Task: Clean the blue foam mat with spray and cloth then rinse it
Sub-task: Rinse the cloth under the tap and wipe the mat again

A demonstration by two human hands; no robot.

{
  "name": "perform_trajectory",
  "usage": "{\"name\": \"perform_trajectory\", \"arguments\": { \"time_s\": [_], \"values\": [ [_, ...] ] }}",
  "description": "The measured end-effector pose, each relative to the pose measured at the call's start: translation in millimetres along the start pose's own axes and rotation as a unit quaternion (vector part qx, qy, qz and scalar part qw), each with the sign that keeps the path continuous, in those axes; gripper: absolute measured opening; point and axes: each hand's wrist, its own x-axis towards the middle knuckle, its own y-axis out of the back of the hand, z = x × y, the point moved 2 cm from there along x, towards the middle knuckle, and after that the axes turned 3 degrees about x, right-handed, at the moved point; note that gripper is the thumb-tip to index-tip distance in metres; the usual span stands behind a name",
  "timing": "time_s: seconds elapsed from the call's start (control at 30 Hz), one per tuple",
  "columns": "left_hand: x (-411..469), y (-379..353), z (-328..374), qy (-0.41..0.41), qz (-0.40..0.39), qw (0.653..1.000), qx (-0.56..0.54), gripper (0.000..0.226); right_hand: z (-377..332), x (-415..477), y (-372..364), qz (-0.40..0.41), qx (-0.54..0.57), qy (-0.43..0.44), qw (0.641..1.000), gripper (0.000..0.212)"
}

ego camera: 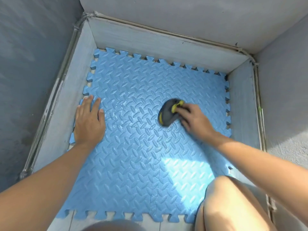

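Low grey walls (166, 42) box in the blue foam mat (141, 147) on three sides, and a bare knee (221, 197) overlaps its near right corner. The mat, diamond-plate embossed with jigsaw edges, shows a wet sheen mid-surface. The left hand (89, 119) lies flat, fingers spread, at its left edge; the right hand (193, 119) grips a blurred grey-and-yellow cloth (168, 112) on it.

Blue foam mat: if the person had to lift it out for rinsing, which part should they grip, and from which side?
Probably the near toothed edge of the blue foam mat, taken from the person's own side. It lies flat with the far, left and right edges close against the low walls, leaving fingers little room there. The left hand presses it flat; the right hand holds the cloth.
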Motion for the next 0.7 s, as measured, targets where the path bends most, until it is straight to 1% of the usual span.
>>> {"name": "perform_trajectory", "arguments": {
  "time_s": [0.07,0.13,0.17,0.23,0.27,0.33,0.4,0.5,0.6,0.67,0.7],
  "values": [
    [0.5,0.7,1.2,0.001,-0.002,1.000,0.002,0.044,54.1,16.4,22.2,0.058,-0.043,-0.129,0.989,0.040],
    [1.0,1.1,2.0,0.000,-0.001,1.000,0.005,0.044,90.7,32.6,34.3,0.119,-0.057,-0.232,0.964,0.039],
    [1.1,1.2,1.5,0.001,0.000,1.000,0.006,0.044,97.8,42.8,35.5,0.146,-0.055,-0.277,0.948,0.038],
    [0.7,0.9,1.4,0.001,0.002,1.000,0.003,0.043,88.8,68.9,26.5,0.178,-0.036,-0.332,0.926,0.037],
    [0.5,0.3,1.7,-0.001,0.003,1.000,0.003,0.043,74.5,85.3,16.7,0.188,-0.019,-0.333,0.924,0.036],
    [0.5,-0.5,1.3,-0.003,0.006,1.000,0.005,0.043,32.1,123.1,-6.7,0.198,0.010,-0.296,0.935,0.033],
    [0.9,-1.2,-0.5,-0.001,0.008,1.000,0.007,0.043,-18.0,162.1,-33.4,0.186,0.018,-0.232,0.955,0.033],
    [2.0,-0.8,-0.5,0.002,0.007,1.000,0.009,0.043,-98.2,220.2,-68.2,0.128,0.021,-0.119,0.984,0.038],
    [1.2,-0.1,0.9,0.002,0.011,1.000,0.006,0.042,-162.3,258.8,-90.1,0.043,0.019,-0.021,0.999,0.039],
    [0.4,0.2,0.8,0.005,0.012,1.000,0.006,0.042,-181.2,267.0,-97.4,-0.005,0.007,0.033,0.999,0.040],
    [0.9,0.7,0.8,0.004,0.012,1.000,0.006,0.042,-181.0,266.7,-98.9,-0.010,0.000,0.052,0.999,0.039]
  ]
}}
